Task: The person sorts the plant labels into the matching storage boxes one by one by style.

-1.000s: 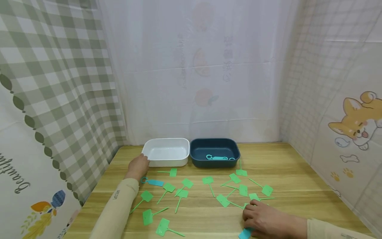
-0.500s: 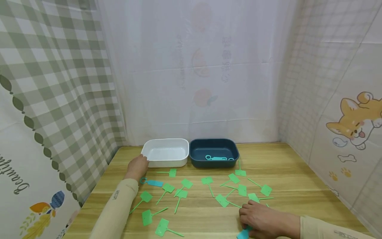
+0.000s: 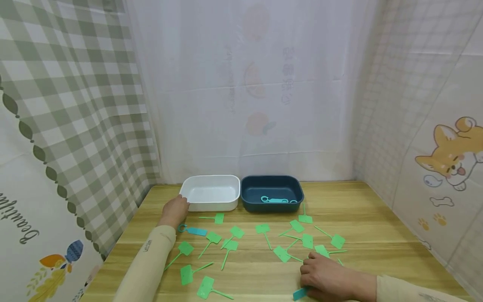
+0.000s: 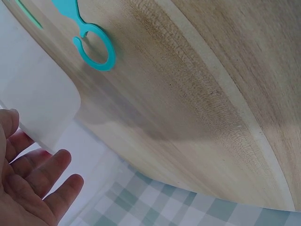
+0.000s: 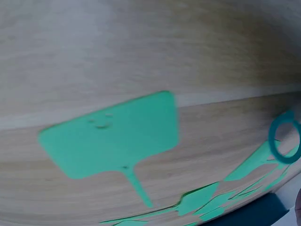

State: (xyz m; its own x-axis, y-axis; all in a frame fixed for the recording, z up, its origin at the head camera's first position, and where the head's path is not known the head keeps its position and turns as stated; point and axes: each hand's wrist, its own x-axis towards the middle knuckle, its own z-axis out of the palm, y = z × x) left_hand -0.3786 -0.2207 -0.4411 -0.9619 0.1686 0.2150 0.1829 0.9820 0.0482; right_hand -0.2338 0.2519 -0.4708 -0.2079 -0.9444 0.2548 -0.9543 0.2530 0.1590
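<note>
My left hand (image 3: 175,212) holds the near left corner of the white bin (image 3: 213,206), with its rim between thumb and fingers in the left wrist view. Beside that hand lies a blue plastic tag with a hooked ring (image 3: 196,231). My right hand (image 3: 326,277) pinches another blue tag (image 3: 300,293) low over the table at the front right. Its ring (image 5: 273,139) shows at the edge of the right wrist view, where most of the hand is out of frame. A flat green tag with a thin stem (image 5: 113,136) lies below that wrist.
Against the white bin stands a dark blue bin (image 3: 272,207), with a few turquoise ringed tags (image 3: 274,200) inside. Several green tags (image 3: 206,287) are scattered over the wooden table (image 3: 260,274). Cloth curtains (image 3: 249,96) close off the back and both sides.
My right hand has shifted slightly left with the blue tag, which now shows more edge-on. The left hand stays at the white bin's corner.
</note>
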